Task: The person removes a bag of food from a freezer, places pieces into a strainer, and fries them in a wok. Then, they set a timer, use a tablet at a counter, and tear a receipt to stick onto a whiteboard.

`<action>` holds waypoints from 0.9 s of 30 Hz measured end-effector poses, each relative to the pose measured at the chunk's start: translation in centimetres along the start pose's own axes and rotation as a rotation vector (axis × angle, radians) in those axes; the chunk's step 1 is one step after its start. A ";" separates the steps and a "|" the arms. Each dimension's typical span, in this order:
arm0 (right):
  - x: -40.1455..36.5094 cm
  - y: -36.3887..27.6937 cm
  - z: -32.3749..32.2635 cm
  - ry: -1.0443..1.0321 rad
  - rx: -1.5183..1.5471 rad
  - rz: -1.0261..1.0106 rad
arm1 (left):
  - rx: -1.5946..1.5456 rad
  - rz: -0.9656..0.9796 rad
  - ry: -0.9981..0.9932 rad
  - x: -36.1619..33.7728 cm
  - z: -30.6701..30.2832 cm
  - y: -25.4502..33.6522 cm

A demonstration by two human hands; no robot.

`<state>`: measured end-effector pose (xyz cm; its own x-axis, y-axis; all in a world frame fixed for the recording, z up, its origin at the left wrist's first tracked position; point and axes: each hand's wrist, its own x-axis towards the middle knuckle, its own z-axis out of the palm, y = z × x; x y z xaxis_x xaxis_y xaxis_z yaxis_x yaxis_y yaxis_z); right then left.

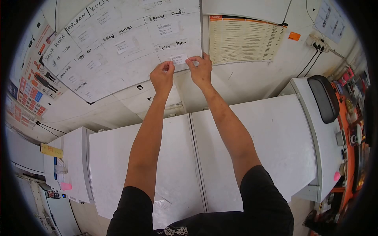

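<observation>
Left hand (162, 76) and right hand (201, 70) pinch a light, probably flimsy label (179, 59) by its sides at the bottom edge of the whiteboard (118, 47).

The paper slip (179, 59) lay on the whiteboard (118, 43) at its lower right corner, held between the left hand (162, 76) at its left edge and the right hand (201, 70) at its right edge. A printed list (244, 39) hung right of the whiteboard. Two cabinets (236, 137) stood side by side below.

small paper label (179, 59) – matt white; whiteboard (118, 43) smooth, faintly glossy; freezer lids (236, 149) smooth white.
</observation>
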<state>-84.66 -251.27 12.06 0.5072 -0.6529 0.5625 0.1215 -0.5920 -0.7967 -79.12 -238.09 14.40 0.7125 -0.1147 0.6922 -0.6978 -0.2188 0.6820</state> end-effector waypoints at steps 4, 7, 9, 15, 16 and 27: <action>-0.1 0.0 0.0 0.003 0.021 -0.005 | -0.030 0.001 0.002 -0.1 0.0 -0.3; -0.3 -0.3 -0.1 0.011 -0.026 -0.003 | -0.037 -0.002 0.003 -0.2 -0.1 -0.2; -0.4 -0.5 -0.1 0.021 -0.056 -0.002 | -0.038 -0.005 0.004 -0.2 -0.2 -0.1; -0.3 -0.7 0.0 0.029 -0.061 0.010 | -0.042 -0.021 0.011 -0.2 0.0 -0.3; -0.3 -0.7 0.1 0.030 -0.065 0.012 | -0.041 -0.026 0.013 -0.1 0.0 -0.3; -0.3 -0.3 0.6 0.081 -0.085 -0.024 | -0.033 -0.125 0.094 -0.4 0.5 0.2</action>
<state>-84.33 -250.58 12.03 0.4341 -0.6723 0.5996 0.0579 -0.6434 -0.7633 -79.50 -238.57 14.16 0.7853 0.0026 0.6191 -0.6070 -0.1935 0.7708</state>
